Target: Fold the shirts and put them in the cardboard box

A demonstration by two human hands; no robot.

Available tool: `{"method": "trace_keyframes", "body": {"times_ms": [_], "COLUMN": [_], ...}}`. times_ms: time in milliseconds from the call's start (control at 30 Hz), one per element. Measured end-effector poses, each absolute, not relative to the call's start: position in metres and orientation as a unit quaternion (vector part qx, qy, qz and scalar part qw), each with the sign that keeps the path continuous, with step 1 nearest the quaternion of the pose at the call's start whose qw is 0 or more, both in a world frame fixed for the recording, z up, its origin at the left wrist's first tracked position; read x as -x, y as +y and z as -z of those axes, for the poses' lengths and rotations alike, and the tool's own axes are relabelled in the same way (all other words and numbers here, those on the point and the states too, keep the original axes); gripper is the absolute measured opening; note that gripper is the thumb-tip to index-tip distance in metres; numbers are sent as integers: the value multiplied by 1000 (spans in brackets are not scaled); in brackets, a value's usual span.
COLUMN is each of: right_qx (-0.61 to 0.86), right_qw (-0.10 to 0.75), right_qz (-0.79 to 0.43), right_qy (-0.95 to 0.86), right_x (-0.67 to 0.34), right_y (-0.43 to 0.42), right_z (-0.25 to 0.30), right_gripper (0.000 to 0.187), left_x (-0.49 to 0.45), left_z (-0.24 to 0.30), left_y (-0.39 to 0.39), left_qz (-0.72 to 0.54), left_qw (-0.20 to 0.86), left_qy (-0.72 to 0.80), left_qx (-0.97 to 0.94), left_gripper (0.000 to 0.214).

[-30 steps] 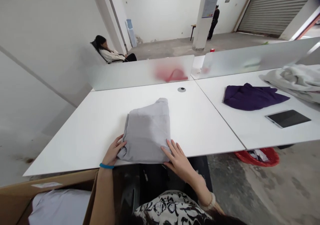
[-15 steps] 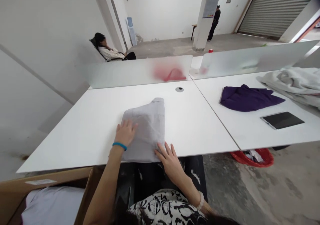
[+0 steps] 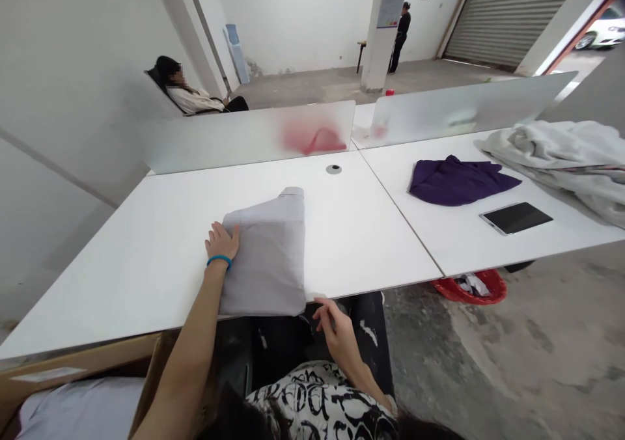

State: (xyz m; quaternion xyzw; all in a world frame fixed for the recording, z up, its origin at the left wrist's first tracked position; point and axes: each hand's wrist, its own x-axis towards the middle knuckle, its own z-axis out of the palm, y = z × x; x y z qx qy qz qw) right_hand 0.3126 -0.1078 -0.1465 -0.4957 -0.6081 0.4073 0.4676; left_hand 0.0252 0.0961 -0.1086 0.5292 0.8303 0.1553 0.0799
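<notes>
A folded light grey garment [image 3: 268,254] lies flat on the white table [image 3: 351,232], its lower edge along the front of the tabletop. It looks like a folded pair of trousers or a shirt; I cannot tell which. Against its left edge rests my left hand [image 3: 222,239], fingers stretched out, a blue band at the wrist. My right hand [image 3: 336,326] is off the cloth, just beyond the table's front edge near the garment's lower right corner. Its fingers are loosely bent and apart, with nothing in them.
At lower left stands a cardboard box [image 3: 151,375] with light cloth [image 3: 83,407] inside. To the right lie a purple cloth [image 3: 459,181], a tablet [image 3: 517,219] and white fabric [image 3: 561,147]. A frosted divider [image 3: 244,137] runs behind. A red-lined bin [image 3: 495,290] is below. Two people are farther back.
My left hand has slid from the garment's middle to its left edge. My right hand has lifted off the lower right corner and drawn back towards me. The view has shifted right.
</notes>
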Motion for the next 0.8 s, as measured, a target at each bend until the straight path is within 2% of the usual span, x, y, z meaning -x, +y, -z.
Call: {"method": "trace_keyframes", "body": {"times_ms": [167,333,467,633,800], "right_qx": [515,548,525,482,482], "right_qw": [359,291,317,360,398], "right_qz": [-502,-467,-504,-625,-712], "right_qy": [-595,-630,-609,-498,-319], "right_x": [-298,-273,-277,-297,-298], "right_y": [-92,-79,-93,-129,-123], "right_z": [147,150,151,169,177], "right_gripper": [61,65,64,72,72], "left_x": [-30,-37,-38,-15,-6], "left_z": [114,116,111,101,85], "left_y": [106,102,91,73,67], "left_qz": [-113,-109,-128,-136,-134], "left_qw": [77,49,21,95,157], "left_qy": [838,834,824,849,799], "left_qx": [-528,-539,-551,-501,-565], "left_gripper": [84,68,58,76,50]}}
